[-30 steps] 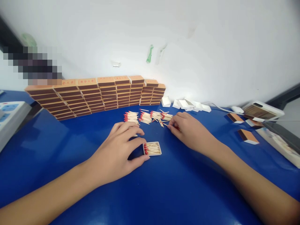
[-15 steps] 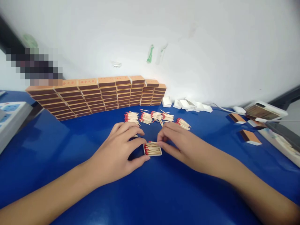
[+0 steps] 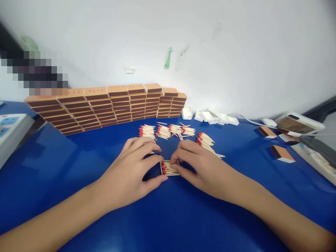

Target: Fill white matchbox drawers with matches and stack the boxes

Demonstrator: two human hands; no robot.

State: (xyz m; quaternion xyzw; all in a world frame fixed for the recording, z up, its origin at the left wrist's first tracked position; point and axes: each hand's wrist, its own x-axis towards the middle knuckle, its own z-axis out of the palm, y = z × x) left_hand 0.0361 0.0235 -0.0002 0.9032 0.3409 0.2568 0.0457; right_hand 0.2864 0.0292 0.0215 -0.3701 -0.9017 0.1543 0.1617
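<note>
A small white matchbox tray [image 3: 162,172] lies on the blue table, filled with red-headed matches [image 3: 167,168] whose heads point left. My left hand [image 3: 133,168] holds the tray's left end between thumb and index finger, the other fingers curled above the table. Over the tray's right half is my right hand [image 3: 193,161], thumb and fingertips pinched together on the matches; its fingers hide that end. Behind the hands lie loose bundles of matches [image 3: 164,132], and another pile of matches [image 3: 205,140] sits partly behind my right hand.
A long stacked wall of matchboxes [image 3: 115,105] stands at the back left. Several empty white trays [image 3: 215,117] lie against the wall. To the right are loose matchboxes [image 3: 282,154], a white device [image 3: 300,123] with a cable, and at far left a white box [image 3: 15,129].
My right hand has moved left, from the tray's right edge onto the matches inside. More of the right-hand match pile shows. My left hand keeps its place on the tray.
</note>
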